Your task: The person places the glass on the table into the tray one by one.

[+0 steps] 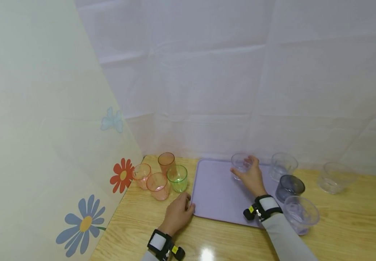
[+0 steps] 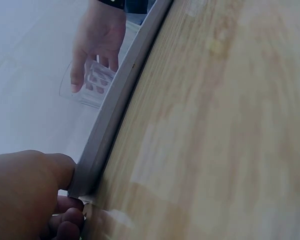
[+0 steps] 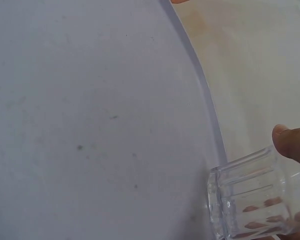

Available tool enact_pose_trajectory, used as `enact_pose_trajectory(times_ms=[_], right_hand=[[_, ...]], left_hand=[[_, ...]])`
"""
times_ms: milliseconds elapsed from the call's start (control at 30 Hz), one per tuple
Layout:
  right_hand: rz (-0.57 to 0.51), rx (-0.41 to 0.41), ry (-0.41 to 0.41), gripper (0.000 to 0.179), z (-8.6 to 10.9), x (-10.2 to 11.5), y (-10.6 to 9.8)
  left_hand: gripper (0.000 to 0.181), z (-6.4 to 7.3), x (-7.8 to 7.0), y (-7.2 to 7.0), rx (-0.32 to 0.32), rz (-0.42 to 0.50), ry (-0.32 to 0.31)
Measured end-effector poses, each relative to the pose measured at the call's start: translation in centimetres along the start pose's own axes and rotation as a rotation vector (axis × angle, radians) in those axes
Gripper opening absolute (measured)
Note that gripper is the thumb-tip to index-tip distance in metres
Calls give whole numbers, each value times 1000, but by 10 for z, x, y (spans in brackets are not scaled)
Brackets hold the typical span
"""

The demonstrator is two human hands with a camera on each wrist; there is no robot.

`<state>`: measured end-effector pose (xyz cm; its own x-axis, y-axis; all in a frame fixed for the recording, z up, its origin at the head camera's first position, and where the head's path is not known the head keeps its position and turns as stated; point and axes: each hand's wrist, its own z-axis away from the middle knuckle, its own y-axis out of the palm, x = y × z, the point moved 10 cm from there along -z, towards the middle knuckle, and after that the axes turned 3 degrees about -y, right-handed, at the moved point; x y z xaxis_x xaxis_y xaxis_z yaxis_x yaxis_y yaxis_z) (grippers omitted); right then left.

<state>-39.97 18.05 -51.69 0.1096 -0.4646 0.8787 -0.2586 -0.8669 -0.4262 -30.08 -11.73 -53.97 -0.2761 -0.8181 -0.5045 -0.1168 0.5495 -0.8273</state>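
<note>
My right hand [image 1: 252,179] grips a clear plastic cup [image 1: 239,164] by its side at the back of the lilac tray [image 1: 220,192]. In the right wrist view the clear cup [image 3: 252,197] has its base at the tray's rim; whether it touches the surface I cannot tell. My left hand [image 1: 177,214] pinches the tray's front left edge between thumb and fingers. In the left wrist view the tray edge [image 2: 115,107] runs out from that hand [image 2: 32,190]. On the tray's right side stand a clear cup [image 1: 283,167], a dark grey cup [image 1: 289,187] and another clear cup [image 1: 300,212].
Left of the tray on the wooden table [image 1: 354,217] stand a brown-orange cup [image 1: 167,164], a green cup [image 1: 178,179] and two pinkish-orange cups [image 1: 157,186]. A clear cup [image 1: 331,181] stands right of the tray. White cloth [image 1: 201,90] hangs behind.
</note>
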Motion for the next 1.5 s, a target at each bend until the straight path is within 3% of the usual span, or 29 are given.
enact_pose_trajectory(times_ms=[867,1500], right_hand=[[-15,-27,-14,104,-6,-4,-3],[-6,-3,-27,117,-6,-1,-2]], left_hand=[[20,0,-2,1,1,7,1],[19,0,1,1,-3,3,5]])
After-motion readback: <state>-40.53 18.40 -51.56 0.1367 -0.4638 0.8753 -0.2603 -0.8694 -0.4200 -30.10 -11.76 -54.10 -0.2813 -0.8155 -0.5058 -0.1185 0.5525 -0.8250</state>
